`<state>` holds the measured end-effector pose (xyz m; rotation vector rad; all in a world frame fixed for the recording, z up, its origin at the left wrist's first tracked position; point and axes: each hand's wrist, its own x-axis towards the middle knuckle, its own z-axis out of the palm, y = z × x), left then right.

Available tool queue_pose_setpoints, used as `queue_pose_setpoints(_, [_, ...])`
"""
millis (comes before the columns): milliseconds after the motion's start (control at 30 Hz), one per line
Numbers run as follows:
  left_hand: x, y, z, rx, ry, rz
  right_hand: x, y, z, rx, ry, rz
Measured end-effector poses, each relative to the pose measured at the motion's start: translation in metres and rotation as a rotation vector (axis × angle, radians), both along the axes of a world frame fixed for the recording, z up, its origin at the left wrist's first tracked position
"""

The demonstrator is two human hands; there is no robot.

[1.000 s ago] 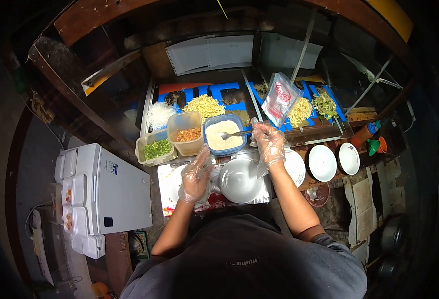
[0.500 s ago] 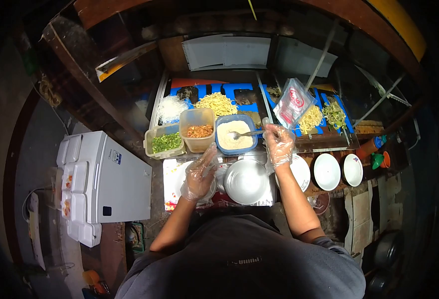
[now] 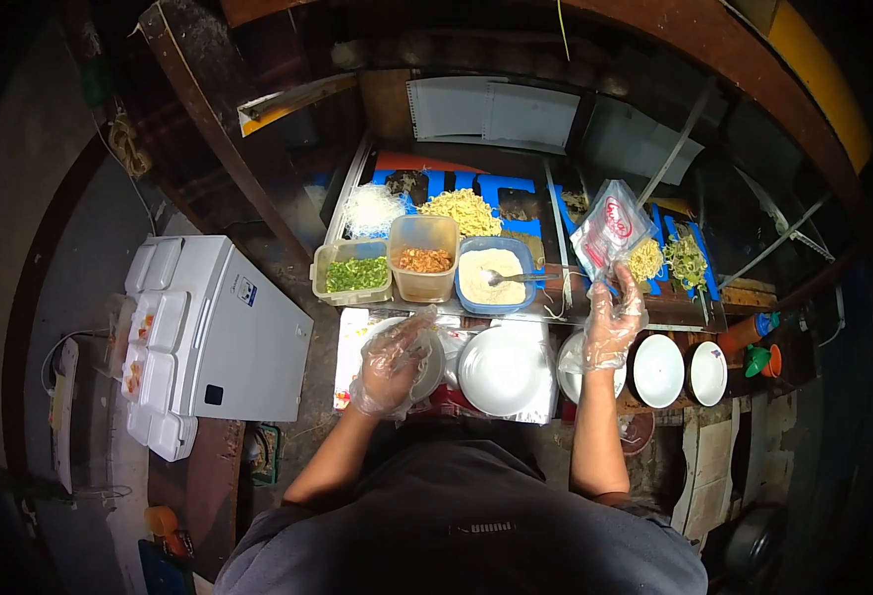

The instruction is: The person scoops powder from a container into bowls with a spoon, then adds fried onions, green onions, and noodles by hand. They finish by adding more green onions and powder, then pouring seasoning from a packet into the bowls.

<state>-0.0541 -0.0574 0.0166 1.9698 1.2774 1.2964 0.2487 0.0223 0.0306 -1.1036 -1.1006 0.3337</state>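
Both my hands wear clear plastic gloves. My left hand [image 3: 391, 365] is open with nothing in it, fingers stretched, partly covering a white bowl [image 3: 426, 377]. My right hand [image 3: 615, 319] is open too, its fingers apart and pointing up. Its fingertips come right at the lower edge of a clear plastic bag [image 3: 612, 234] with red print. Left of that hand, a blue-rimmed tub [image 3: 468, 296] of whitish powder has a metal spoon [image 3: 512, 279] in it. Between my hands stands a shiny round plate [image 3: 502, 369]. Under my right wrist, another white bowl [image 3: 569, 365] is partly hidden.
Tubs of chopped greens [image 3: 356, 276] and brown bits [image 3: 423, 261] stand left of the powder. Behind lie white noodles [image 3: 373, 211] and yellow noodles [image 3: 462, 214]. White bowls [image 3: 658, 371] line the right. A white freezer [image 3: 253, 337] with foam boxes [image 3: 162, 319] is at left.
My right hand has moved right, away from the spoon handle to below the plastic bag. My left hand has shifted slightly left over the bowl. The whole view has moved a little.
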Motion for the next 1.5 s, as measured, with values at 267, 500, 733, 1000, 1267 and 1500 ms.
queue_pose_setpoints(267, [-0.008,-0.002,0.023,0.105,-0.006,0.013,-0.026,-0.017,0.023,0.087,-0.093,0.124])
queue_pose_setpoints(500, [-0.005,0.01,0.011,0.197,-0.069,-0.097,-0.05,-0.033,0.032,0.018,-0.195,0.177])
queue_pose_setpoints(733, [0.003,0.019,0.012,0.167,-0.055,-0.202,-0.046,-0.038,0.025,0.053,-0.397,0.074])
queue_pose_setpoints(1000, [0.014,0.032,-0.006,0.161,-0.014,-0.222,-0.034,-0.026,-0.007,-0.188,0.089,0.068])
queue_pose_setpoints(1267, [0.019,0.038,-0.022,0.142,0.05,-0.254,-0.028,0.009,-0.033,-0.474,0.21,0.27])
queue_pose_setpoints(1500, [0.018,0.04,-0.02,0.195,0.121,-0.228,-0.045,0.016,-0.015,-0.455,0.074,0.262])
